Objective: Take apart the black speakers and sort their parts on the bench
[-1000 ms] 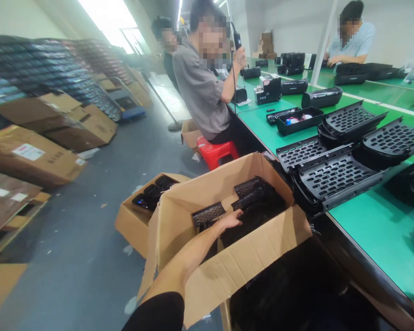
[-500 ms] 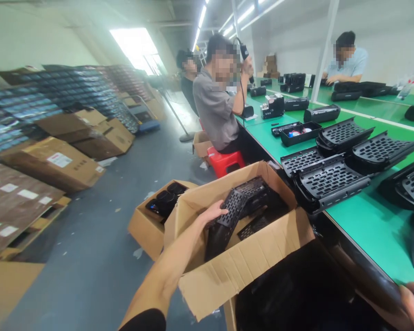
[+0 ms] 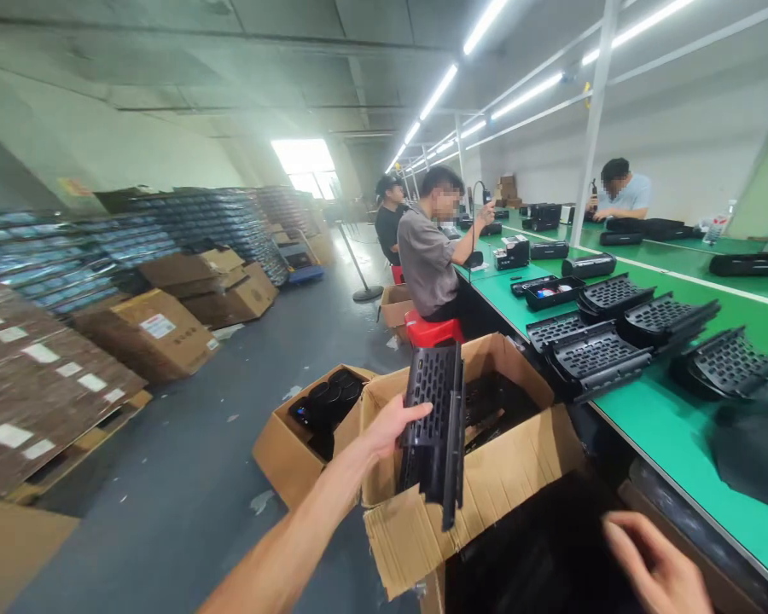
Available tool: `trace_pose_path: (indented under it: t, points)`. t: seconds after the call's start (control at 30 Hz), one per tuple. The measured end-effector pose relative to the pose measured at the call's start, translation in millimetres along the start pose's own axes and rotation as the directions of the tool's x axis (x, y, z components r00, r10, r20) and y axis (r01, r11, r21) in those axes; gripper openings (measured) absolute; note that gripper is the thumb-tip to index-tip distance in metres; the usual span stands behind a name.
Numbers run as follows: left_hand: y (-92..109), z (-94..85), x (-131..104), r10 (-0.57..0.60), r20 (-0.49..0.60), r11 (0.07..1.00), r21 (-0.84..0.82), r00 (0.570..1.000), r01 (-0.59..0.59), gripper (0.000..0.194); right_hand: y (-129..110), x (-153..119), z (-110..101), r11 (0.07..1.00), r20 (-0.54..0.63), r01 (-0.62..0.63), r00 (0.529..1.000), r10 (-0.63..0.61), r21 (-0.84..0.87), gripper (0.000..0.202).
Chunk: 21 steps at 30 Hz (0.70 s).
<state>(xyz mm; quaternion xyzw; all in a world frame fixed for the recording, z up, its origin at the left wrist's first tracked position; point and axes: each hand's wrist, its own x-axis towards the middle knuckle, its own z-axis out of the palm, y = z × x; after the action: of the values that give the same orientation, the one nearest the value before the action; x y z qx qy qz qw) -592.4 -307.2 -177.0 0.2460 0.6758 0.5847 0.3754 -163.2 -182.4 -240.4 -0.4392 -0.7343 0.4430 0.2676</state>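
Observation:
My left hand (image 3: 393,426) is closed around a black curved plastic cover with rows of slots (image 3: 430,409), thumb pressed on its perforated face. The cover stands nearly upright above an open cardboard box (image 3: 474,495), where further dark parts (image 3: 499,396) lie partly in shadow. At the lower right, my right hand (image 3: 662,563) hovers beside the table edge, fingers loosely bent and apart, with nothing in it. Similar slotted covers (image 3: 602,350) rest in a group on the green table (image 3: 659,435).
A second box (image 3: 282,460) with round black parts stands on the floor at left. Beyond it, a co-worker in a grey shirt (image 3: 426,256) sits on a red stool (image 3: 432,328), holding a tool. Stacked cartons and a pallet (image 3: 77,435) line the left side.
My left hand has lifted the slotted cover up from inside the box and turned it upright. My right hand has come in from the right edge toward the box. The view has tilted up.

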Motion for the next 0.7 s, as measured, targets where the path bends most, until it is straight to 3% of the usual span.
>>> trace_pose_path:
  t: [0.03, 0.1, 0.17, 0.23, 0.3, 0.37, 0.43, 0.53, 0.57, 0.6, 0.63, 0.7]
  points:
    - [-10, 18.2, -18, -0.013, 0.006, 1.000, -0.021, 1.000, 0.013, 0.060, -12, -4, 21, 0.973, 0.057, -0.090, 0.995, 0.080, 0.214, 0.055]
    - [-40, 60.9, -55, -0.059, 0.028, 0.997, -0.057, 0.998, 0.061, 0.060, -29, -12, 50, 0.823, 0.223, -0.253, 0.962, 0.158, 0.509, 0.075]
    - [-77, 107.2, -94, -0.162, 0.000, 0.970, -0.185, 0.987, 0.159, 0.060, -31, -24, 56, 0.722, 0.340, -0.349, 0.926, 0.167, 0.598, 0.089]
    - [-113, 149.9, -133, -0.200, 0.015, 0.962, -0.186, 0.980, 0.199, 0.060, -17, -46, 46, 0.739, 0.398, -0.373, 0.904, 0.154, 0.561, 0.097]
    - [-139, 183.8, -169, -0.179, 0.073, 0.978, -0.099, 0.981, 0.186, 0.060, 5, -76, 31, 0.820, 0.343, -0.329, 0.923, 0.174, 0.468, 0.101]
    - [-155, 208.2, -195, -0.144, 0.243, 0.984, -0.063, 0.959, 0.164, 0.060, 28, -109, 19, 0.874, 0.176, -0.305, 0.951, 0.256, 0.378, 0.098]
    - [-163, 226.1, -208, -0.119, 0.425, 0.976, -0.114, 0.897, 0.184, 0.059, 45, -134, 10, 0.872, -0.004, -0.329, 0.935, 0.355, 0.362, 0.085]
    - [-168, 248.7, -207, -0.169, 0.518, 0.897, -0.272, 0.839, 0.349, 0.061, 57, -155, 3, 0.825, -0.112, -0.335, 0.898, 0.426, 0.455, 0.070]
    - [-170, 256.2, -204, -0.206, 0.559, 0.838, -0.323, 0.803, 0.440, 0.064, 58, -159, 2, 0.816, -0.111, -0.319, 0.902, 0.418, 0.482, 0.066]
    - [-171, 263.7, -201, -0.234, 0.629, 0.761, -0.356, 0.742, 0.542, 0.068, 58, -162, 0, 0.815, -0.104, -0.303, 0.910, 0.402, 0.494, 0.062]
    - [-173, 270.7, -199, -0.241, 0.717, 0.676, -0.359, 0.654, 0.643, 0.075, 58, -164, -1, 0.826, -0.099, -0.290, 0.920, 0.380, 0.483, 0.058]
    - [-177, 282.4, -198, -0.214, 0.874, 0.535, -0.269, 0.436, 0.801, 0.091, 57, -171, -5, 0.895, -0.140, -0.257, 0.935, 0.326, 0.364, 0.052]
